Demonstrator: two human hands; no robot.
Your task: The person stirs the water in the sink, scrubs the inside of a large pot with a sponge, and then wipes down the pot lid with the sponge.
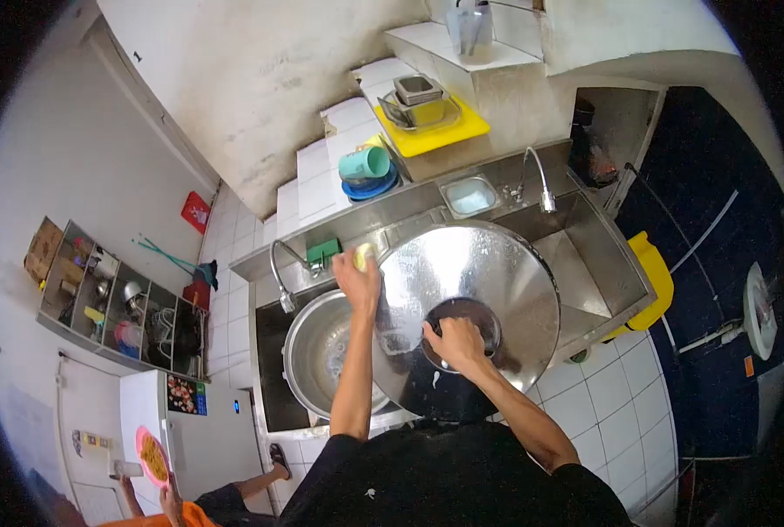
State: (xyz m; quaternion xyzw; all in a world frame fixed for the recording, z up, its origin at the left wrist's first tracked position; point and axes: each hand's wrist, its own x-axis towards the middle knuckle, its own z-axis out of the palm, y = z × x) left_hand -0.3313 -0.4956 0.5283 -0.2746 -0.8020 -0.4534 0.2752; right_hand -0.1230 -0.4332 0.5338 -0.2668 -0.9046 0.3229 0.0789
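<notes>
My left hand (358,283) is closed around a pale yellow sponge (364,256) near the back edge of the left sink. With bent fingers, my right hand (459,342) grips the dark round centre of a large shiny metal lid (449,263). Whatever handle sits under those fingers is mostly hidden. The lid is wet, has white foam near its middle, and is tilted across the sink's front edge. A big metal pot (322,342) stands in the left basin, partly behind my left forearm. Behind my left hand is a green box-like item (323,252).
Two curved faucets (280,272) rise from the steel sink (585,299). Cups and blue bowls (370,180) and a yellow board with metal containers (431,132) are on the steps. At lower left, another person holds a pink plate of food (152,457) by a fridge.
</notes>
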